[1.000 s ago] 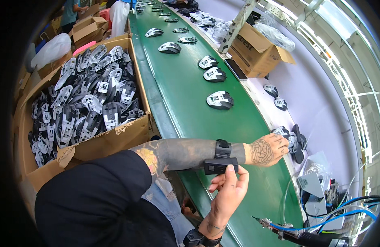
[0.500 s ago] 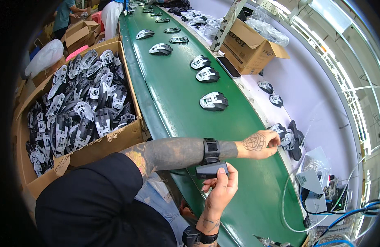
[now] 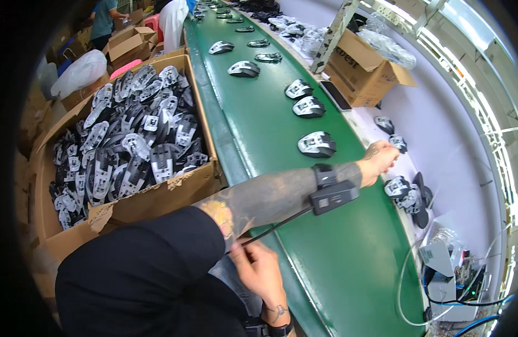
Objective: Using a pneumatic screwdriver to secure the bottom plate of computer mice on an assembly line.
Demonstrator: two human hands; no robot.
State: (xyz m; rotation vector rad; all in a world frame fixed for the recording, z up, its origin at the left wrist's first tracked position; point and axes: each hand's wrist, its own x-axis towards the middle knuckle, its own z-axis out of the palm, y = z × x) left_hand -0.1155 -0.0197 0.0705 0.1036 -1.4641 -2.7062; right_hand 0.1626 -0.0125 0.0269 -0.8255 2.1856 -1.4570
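Reaching across the green belt, my left arm ends in my left hand [image 3: 381, 158], its fingers curled closed with nothing visible in them. It is close to a mouse shell [image 3: 398, 144] on the far ledge. Strapped to the left forearm is a small dark box-shaped device [image 3: 334, 196], from which a black cable [image 3: 278, 226] runs back toward the elbow. My right hand [image 3: 260, 271] pinches that cable below the elbow; the fingertips are partly hidden by the arm. White-and-black mouse shells [image 3: 317, 144] lie on the belt beyond the left arm.
A cardboard box [image 3: 152, 199] full of mouse shells stands left of the belt [image 3: 326, 264]. On the right ledge lie a phone [image 3: 336, 96], an open carton [image 3: 363, 67] and more shells [image 3: 397, 187]. Wires and a metal fixture [image 3: 438, 261] stand at lower right. Another person [image 3: 104, 19] is far left.
My right hand has left the device and moved back to the cable near the elbow. The left hand has shifted away from the nearer shells and closed. The view has shifted slightly.
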